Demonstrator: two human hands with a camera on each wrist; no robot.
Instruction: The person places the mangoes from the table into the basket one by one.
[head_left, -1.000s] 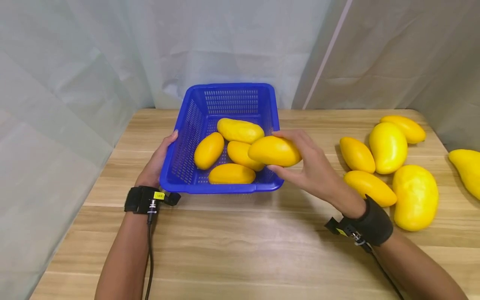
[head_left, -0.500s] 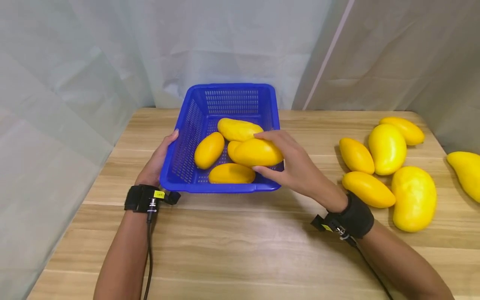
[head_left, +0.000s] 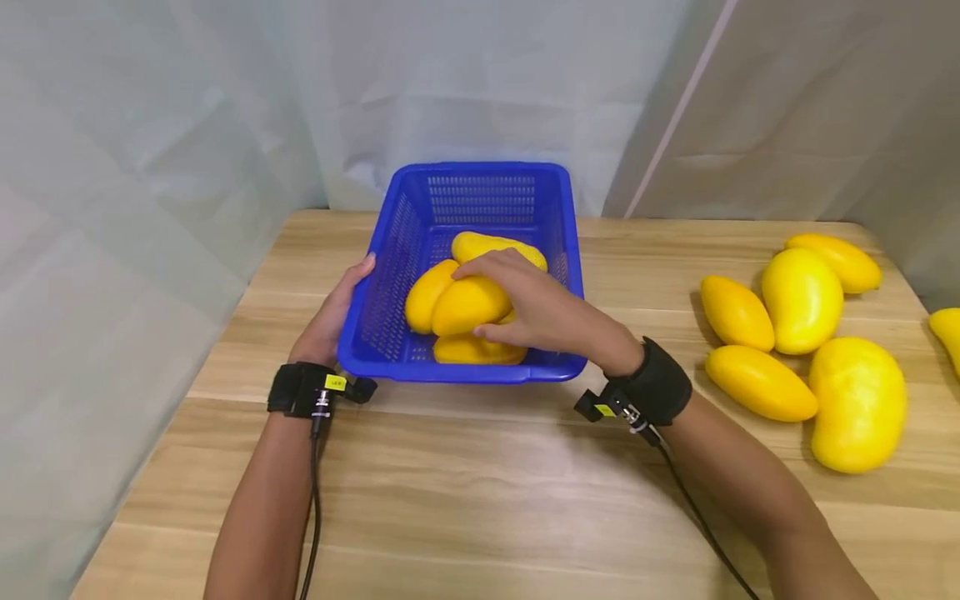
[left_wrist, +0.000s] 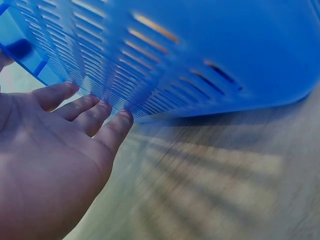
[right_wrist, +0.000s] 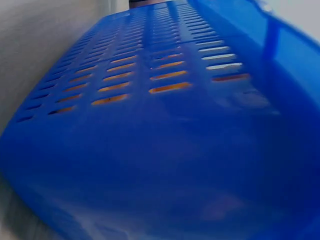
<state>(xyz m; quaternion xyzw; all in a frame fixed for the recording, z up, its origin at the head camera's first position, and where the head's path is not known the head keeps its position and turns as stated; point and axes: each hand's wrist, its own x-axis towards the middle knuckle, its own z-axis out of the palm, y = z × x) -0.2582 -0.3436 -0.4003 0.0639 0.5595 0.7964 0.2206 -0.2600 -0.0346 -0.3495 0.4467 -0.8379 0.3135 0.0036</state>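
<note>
A blue slotted plastic basket (head_left: 450, 374) stands on the table with several yellow mangoes inside. My left hand (head_left: 327, 315) holds its left side, thumb at the rim; in the left wrist view the fingertips (left_wrist: 116, 125) press against the slotted outer wall (left_wrist: 240, 45). Inside the basket, my right hand (head_left: 536, 304) grips a mango (head_left: 467, 307) between thumb and fingers. It overlaps a mango (head_left: 425, 292) on its left and another (head_left: 476, 351) toward the front. A paler one (head_left: 480, 243) lies behind. Only the basket's outer side (right_wrist: 150, 155) fills the right wrist view, hiding the right hand.
On the wooden table (head_left: 465, 500), several mangoes are grouped at the right, including a large lumpy one (head_left: 858, 404) and a small one (head_left: 761, 383). Another mango (head_left: 948, 333) is cut off by the right edge. A pale curtain (head_left: 465, 83) hangs behind.
My right hand has carried the mango leftward from over the basket's right rim down among the other mangoes. The left hand keeps its hold. The whole head view has shifted slightly.
</note>
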